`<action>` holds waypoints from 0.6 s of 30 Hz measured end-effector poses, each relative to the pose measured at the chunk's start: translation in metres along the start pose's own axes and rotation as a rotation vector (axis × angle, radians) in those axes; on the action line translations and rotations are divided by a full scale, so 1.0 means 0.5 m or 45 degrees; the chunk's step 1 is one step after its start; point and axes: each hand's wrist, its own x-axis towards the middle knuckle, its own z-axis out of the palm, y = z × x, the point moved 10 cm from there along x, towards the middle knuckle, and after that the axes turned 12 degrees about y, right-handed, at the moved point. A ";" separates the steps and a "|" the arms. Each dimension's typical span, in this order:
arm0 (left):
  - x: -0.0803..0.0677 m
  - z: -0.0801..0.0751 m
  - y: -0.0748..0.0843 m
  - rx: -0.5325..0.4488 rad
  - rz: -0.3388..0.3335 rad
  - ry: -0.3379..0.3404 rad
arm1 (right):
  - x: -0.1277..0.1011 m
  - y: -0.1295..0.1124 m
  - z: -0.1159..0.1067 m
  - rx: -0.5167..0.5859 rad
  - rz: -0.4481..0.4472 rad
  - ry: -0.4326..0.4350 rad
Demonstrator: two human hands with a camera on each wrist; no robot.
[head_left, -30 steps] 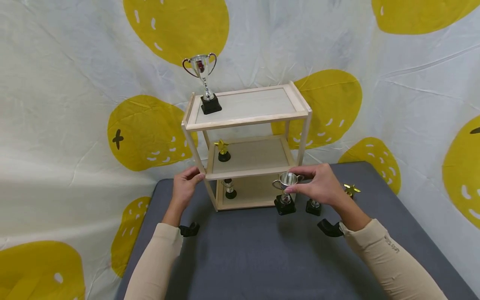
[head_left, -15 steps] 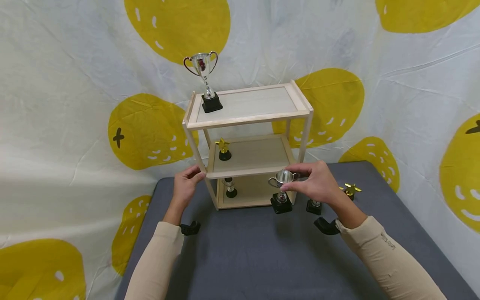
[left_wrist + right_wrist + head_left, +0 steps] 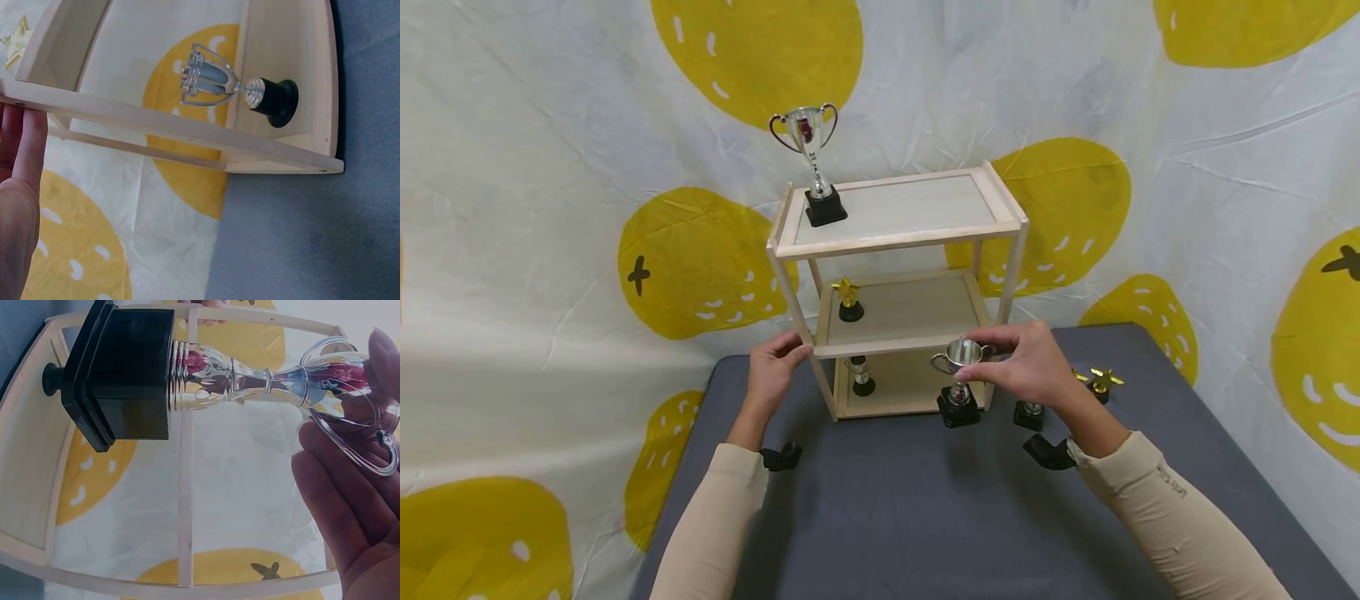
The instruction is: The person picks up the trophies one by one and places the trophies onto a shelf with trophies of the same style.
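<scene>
Silver two-handled cup (image 3: 215, 375), black base (image 3: 134, 372), between right fingers (image 3: 325, 487), left fingers (image 3: 32, 147) around shelf post (image 3: 150, 120)

Mid-frame, a shelf (image 3: 917, 210) stands on a table (image 3: 880, 508) before a cloth (image 3: 940, 75), with a cup (image 3: 807, 133) top left, a star (image 3: 847, 300) middle left, a second cup (image 3: 862, 379) bottom left; the left hand (image 3: 771, 371) is at its left edge, a third cup (image 3: 959, 400), in the right hand (image 3: 1033, 367), before its lower right; farther right sit a fourth cup (image 3: 1030, 415) and two more stars (image 3: 1102, 383)
</scene>
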 end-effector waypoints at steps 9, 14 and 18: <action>0.000 0.000 -0.003 -0.004 -0.011 -0.007 | 0.003 -0.006 0.006 0.017 0.036 -0.011; 0.000 -0.001 -0.002 0.016 -0.013 0.002 | 0.005 -0.011 0.009 0.026 0.038 -0.019; -0.001 0.000 0.001 0.038 -0.002 0.005 | 0.008 -0.013 0.013 0.034 0.040 -0.019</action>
